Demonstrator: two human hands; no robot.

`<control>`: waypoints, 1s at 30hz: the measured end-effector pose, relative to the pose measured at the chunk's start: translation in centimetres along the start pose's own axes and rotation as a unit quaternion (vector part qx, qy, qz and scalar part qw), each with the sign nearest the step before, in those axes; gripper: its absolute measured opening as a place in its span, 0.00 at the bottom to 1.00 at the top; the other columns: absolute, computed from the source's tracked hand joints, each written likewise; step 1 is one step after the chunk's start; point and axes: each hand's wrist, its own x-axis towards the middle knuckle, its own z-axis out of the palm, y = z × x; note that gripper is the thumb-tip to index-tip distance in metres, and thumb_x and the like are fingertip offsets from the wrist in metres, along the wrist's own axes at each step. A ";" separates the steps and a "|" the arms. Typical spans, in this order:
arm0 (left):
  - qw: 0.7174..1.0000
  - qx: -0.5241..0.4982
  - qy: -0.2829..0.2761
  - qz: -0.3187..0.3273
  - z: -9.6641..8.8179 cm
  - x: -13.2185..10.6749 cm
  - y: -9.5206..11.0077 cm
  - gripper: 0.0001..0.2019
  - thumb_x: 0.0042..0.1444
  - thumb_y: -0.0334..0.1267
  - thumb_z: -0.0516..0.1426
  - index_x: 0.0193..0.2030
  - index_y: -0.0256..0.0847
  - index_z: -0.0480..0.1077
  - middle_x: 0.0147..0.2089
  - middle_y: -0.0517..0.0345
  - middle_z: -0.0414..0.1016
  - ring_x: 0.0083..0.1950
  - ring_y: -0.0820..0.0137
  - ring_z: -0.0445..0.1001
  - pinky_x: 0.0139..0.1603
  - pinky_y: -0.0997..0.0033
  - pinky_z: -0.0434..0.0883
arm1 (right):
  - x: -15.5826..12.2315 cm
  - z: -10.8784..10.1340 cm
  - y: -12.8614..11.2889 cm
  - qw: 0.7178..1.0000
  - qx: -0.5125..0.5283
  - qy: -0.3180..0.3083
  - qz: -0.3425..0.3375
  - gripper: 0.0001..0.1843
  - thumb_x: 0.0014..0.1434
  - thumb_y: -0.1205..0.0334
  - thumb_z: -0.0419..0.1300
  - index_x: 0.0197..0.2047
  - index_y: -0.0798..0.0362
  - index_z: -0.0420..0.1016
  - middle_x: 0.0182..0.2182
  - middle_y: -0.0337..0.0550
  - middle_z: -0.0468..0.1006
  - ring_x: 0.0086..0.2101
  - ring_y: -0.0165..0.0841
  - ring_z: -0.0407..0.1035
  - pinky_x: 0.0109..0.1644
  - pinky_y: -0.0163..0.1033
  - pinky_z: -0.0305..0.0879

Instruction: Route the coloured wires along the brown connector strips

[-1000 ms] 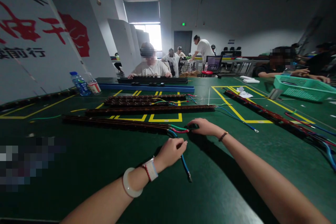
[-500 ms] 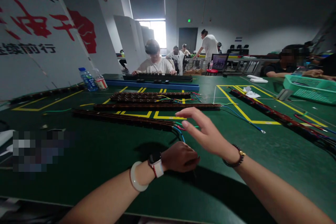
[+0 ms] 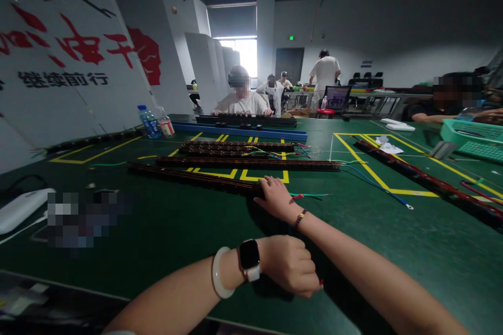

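Note:
My right hand (image 3: 275, 196) lies on the right end of the nearest long dark strip (image 3: 188, 175), fingers curled over it. Red and green wires (image 3: 310, 196) stick out from that end onto the green table (image 3: 157, 230). My left hand (image 3: 291, 267) is a closed fist near the table's front edge, under my right forearm. It wears a watch and a white bangle. A small red tip shows at its knuckles; what it holds is hidden.
Two more long strips (image 3: 247, 162) lie behind, inside yellow floor-tape marks, and another strip (image 3: 424, 180) runs along the right. Bottles (image 3: 149, 121) stand at the back left, a white device (image 3: 23, 208) at the left, a green basket (image 3: 471, 136) at the right. A person (image 3: 241, 99) sits opposite.
My left fist has drawn back toward the table's front edge, away from the wires. My right hand lifted, then came down onto the strip's end. The view has swung left.

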 end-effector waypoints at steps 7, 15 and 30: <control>0.998 0.025 -0.034 -0.049 -0.6 -0.5 -0.6 0.16 0.60 0.42 0.47 0.24 0.37 0.64 0.24 0.54 0.65 0.25 0.75 0.53 0.28 0.68 0.51 | 0.6 -0.1 0.5 0.994 -0.089 -0.034 0.053 0.21 0.60 0.49 0.56 0.49 0.58 0.68 0.43 0.56 0.71 0.43 0.46 0.67 0.45 0.49 0.63; 0.993 0.094 0.077 -0.012 -0.5 -0.8 -0.7 0.14 0.58 0.41 0.51 0.24 0.37 0.63 0.22 0.57 0.62 0.24 0.74 0.56 0.26 0.70 0.50 | 1.2 -0.1 2.4 0.992 -0.095 -0.051 0.069 0.21 0.62 0.45 0.52 0.46 0.55 0.67 0.39 0.53 0.72 0.39 0.43 0.70 0.35 0.41 0.64; 0.961 0.144 -0.027 -0.236 -3.0 -2.9 -4.8 0.12 0.61 0.45 0.49 0.39 0.40 0.68 0.39 0.59 0.72 0.40 0.73 0.68 0.40 0.68 0.64 | -0.2 -1.1 14.6 0.978 -0.154 0.003 0.142 0.28 0.59 0.41 0.54 0.55 0.50 0.64 0.46 0.49 0.67 0.39 0.39 0.69 0.37 0.39 0.60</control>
